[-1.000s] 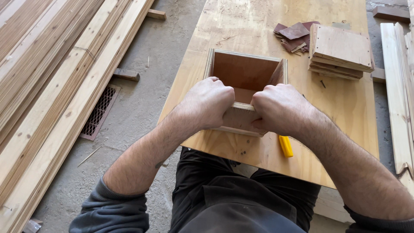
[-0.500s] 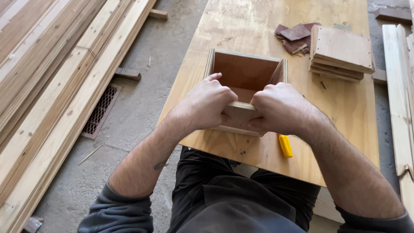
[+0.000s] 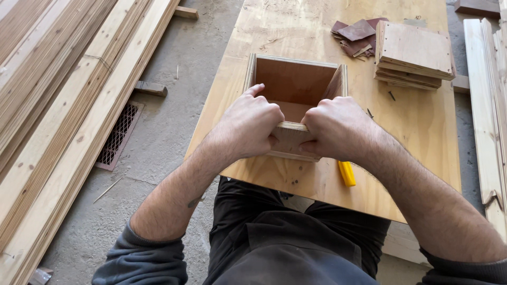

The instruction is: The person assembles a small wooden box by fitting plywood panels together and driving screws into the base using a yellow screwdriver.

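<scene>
Plywood box [image 3: 296,84], open-topped, sits on the plywood sheet [image 3: 422,132] right in front of the person, near the sheet's near edge. Both hands clamp its near wall. Left hand [image 3: 251,124] is curled tight over the wall's left part, thumb side up, index finger lying along the left side wall's top edge. Right hand [image 3: 338,126] is fisted over the right part of the same wall, knuckles up. Fingertips are hidden inside the box, so can't tell how far they wrap.

Risks, as judgement only: all grip is on one wall, so a hard squeeze or pull could rack the box or loosen a corner joint; how the corners are fastened can't be seen. Raw plywood edges under the palms mean splinters. The box is close to the near edge of the sheet, so a tug toward the body could drag it off onto the lap.

Yellow tool handle [image 3: 347,173] lies on the sheet just beside the right wrist, partly hidden; a forearm sweep could knock it off the edge. What kind of tool it is can't be told.

Further out: stack of square plywood panels [image 3: 414,53] at the far right of the sheet, well apart from the hands, dark thin scraps [image 3: 356,32] beside it. Long wood planks [image 3: 58,95] lie on the concrete floor [image 3: 174,105] to the left, next to a floor grate [image 3: 119,134]. More planks [image 3: 483,105] lie along the right side.
</scene>
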